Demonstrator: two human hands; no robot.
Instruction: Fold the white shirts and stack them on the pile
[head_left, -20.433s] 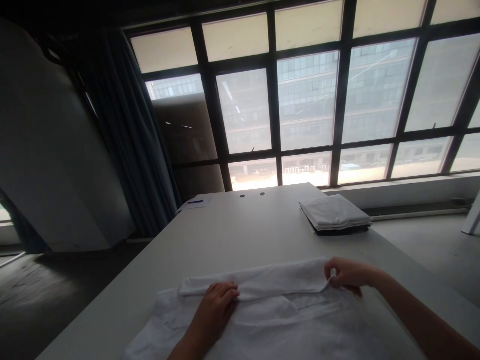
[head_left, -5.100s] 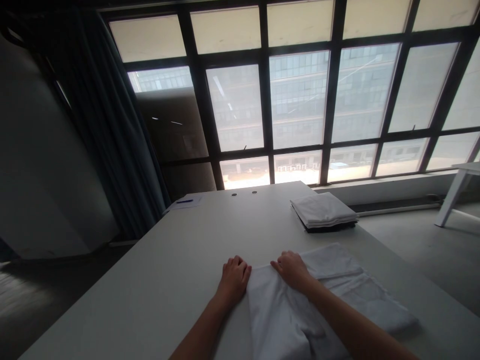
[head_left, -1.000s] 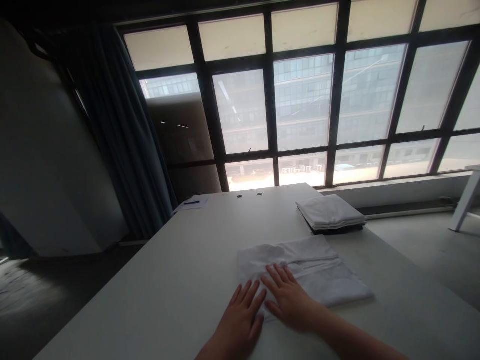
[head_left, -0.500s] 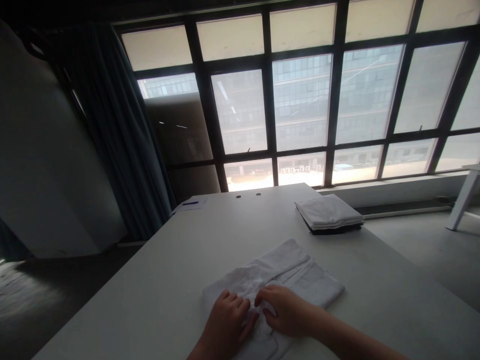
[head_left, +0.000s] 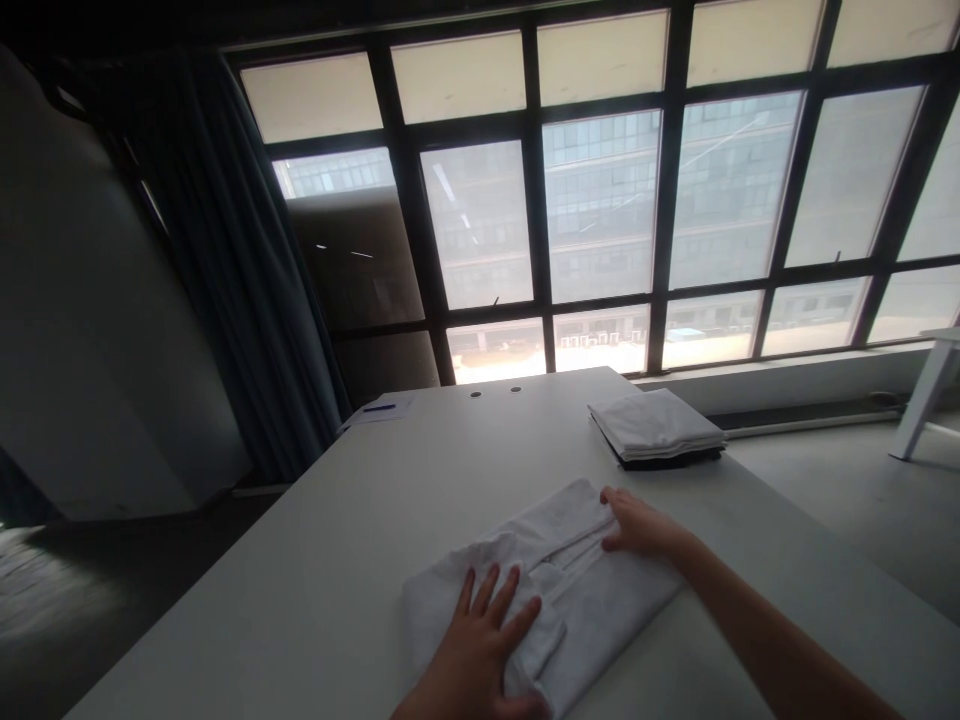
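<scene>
A white shirt (head_left: 600,590) lies folded on the white table (head_left: 360,500) in front of me, with a collar-like flap and a seam showing on top. My left hand (head_left: 487,630) rests on its near left part, palm down with the fingers spread. Toward the far right edge of the cloth, my right hand (head_left: 637,525) touches the fabric; its thumb stands apart from the fingers, and I see no cloth gripped in it. The left hand and wrist hide part of the near side of the shirt.
A stack of folded white cloth (head_left: 656,425) with a dark layer beneath sits near the table's right edge. Paper with a blue pen (head_left: 379,407) lies at the far left. Beyond are windows, a dark curtain (head_left: 255,300) and a white table leg (head_left: 921,400).
Both hands were close together, gathering the cloth at its near middle. The right hand has moved up and right to the far edge; the left has spread flat, and the cloth lies smoother.
</scene>
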